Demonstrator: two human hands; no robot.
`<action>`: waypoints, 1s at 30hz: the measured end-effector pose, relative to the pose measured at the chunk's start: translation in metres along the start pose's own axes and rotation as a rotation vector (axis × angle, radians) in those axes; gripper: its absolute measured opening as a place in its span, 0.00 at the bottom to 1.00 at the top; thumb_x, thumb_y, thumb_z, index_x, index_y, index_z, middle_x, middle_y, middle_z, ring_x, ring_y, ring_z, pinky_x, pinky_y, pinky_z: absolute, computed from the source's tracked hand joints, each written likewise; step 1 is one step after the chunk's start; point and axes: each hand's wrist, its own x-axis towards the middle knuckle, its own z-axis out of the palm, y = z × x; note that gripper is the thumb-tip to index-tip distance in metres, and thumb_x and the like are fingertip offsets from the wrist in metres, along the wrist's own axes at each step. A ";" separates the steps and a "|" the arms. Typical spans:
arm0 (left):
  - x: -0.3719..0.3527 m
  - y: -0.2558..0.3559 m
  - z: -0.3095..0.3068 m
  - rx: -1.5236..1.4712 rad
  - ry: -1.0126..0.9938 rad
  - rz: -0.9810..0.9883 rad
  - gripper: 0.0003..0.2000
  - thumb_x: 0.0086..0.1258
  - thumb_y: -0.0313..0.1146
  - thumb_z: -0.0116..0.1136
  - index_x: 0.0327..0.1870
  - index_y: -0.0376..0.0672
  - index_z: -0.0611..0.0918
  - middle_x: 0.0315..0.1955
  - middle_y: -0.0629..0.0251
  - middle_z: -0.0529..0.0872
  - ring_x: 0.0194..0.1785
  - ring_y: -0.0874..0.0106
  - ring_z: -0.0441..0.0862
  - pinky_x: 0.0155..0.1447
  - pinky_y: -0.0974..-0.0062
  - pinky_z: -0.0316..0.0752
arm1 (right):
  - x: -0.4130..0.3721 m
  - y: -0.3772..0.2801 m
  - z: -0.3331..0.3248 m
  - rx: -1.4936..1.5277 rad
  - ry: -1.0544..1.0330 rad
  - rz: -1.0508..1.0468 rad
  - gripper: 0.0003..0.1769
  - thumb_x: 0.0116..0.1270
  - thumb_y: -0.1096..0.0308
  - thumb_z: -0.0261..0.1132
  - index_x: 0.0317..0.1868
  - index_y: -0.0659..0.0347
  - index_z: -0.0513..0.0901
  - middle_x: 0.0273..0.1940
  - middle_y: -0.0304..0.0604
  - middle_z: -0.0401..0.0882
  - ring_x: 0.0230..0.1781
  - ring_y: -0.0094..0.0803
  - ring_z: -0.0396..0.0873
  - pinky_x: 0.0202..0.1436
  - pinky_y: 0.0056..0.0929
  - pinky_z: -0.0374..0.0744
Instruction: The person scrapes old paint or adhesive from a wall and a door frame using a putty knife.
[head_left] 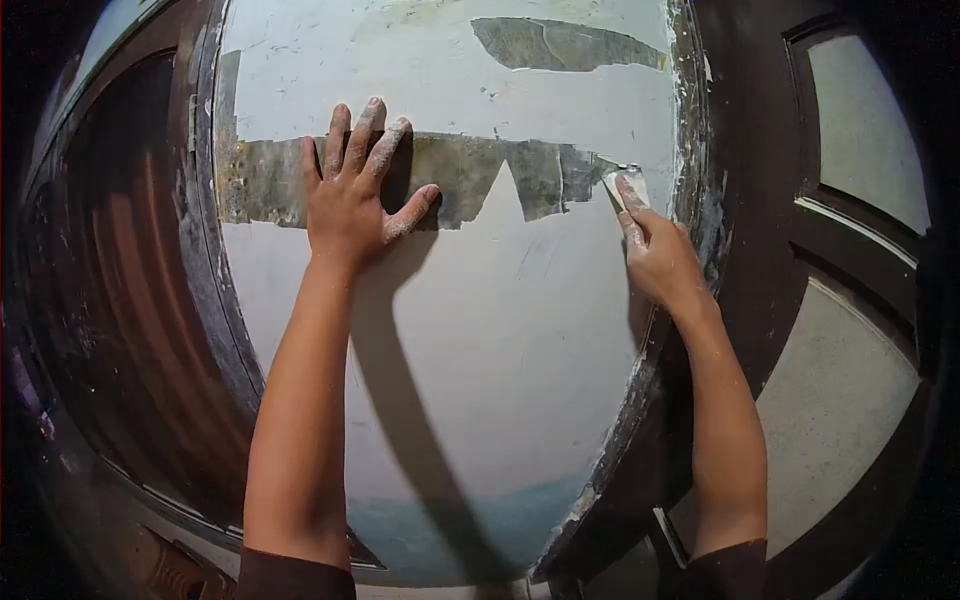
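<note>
A pale plastered wall strip (480, 340) stands between two dark door frames. A bare grey band (480, 180) crosses it at hand height, with another bare patch (560, 45) higher up. My left hand (350, 195) lies flat on the wall over the grey band, fingers spread and dusted white. My right hand (655, 250) holds a small putty blade (625, 185) pressed against the right end of the grey band, near the wall's right edge.
A dark brown door (120, 300) flanks the wall on the left. On the right a dark frame (760, 200) holds pale panes (840, 400). The wall's lower part (470, 520) is bluish. My arms cast shadows on the plaster.
</note>
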 end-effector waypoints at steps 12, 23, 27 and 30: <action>-0.001 -0.002 0.003 0.010 0.005 0.014 0.38 0.66 0.68 0.64 0.77 0.64 0.76 0.82 0.72 0.66 0.87 0.58 0.54 0.85 0.37 0.43 | -0.002 0.004 0.002 0.044 0.007 -0.066 0.18 0.79 0.61 0.61 0.58 0.64 0.86 0.44 0.69 0.85 0.46 0.68 0.84 0.52 0.50 0.81; 0.000 -0.001 0.000 -0.023 0.007 -0.002 0.38 0.64 0.66 0.66 0.75 0.62 0.78 0.81 0.72 0.68 0.87 0.58 0.56 0.85 0.39 0.43 | 0.006 0.006 0.002 0.020 -0.022 -0.076 0.16 0.79 0.61 0.62 0.59 0.61 0.85 0.38 0.69 0.83 0.38 0.65 0.82 0.46 0.49 0.80; -0.001 -0.001 0.001 0.003 0.011 0.008 0.38 0.64 0.67 0.66 0.75 0.62 0.78 0.81 0.72 0.68 0.87 0.59 0.56 0.85 0.40 0.42 | 0.003 0.006 0.000 -0.041 -0.027 -0.048 0.16 0.79 0.62 0.62 0.57 0.63 0.86 0.38 0.68 0.84 0.37 0.63 0.81 0.46 0.48 0.79; -0.001 -0.001 0.002 -0.036 0.009 -0.003 0.38 0.64 0.68 0.65 0.75 0.63 0.78 0.82 0.72 0.68 0.87 0.59 0.55 0.85 0.40 0.41 | 0.004 0.004 0.000 -0.021 -0.063 -0.021 0.16 0.78 0.60 0.61 0.55 0.61 0.87 0.42 0.66 0.86 0.44 0.68 0.83 0.50 0.53 0.80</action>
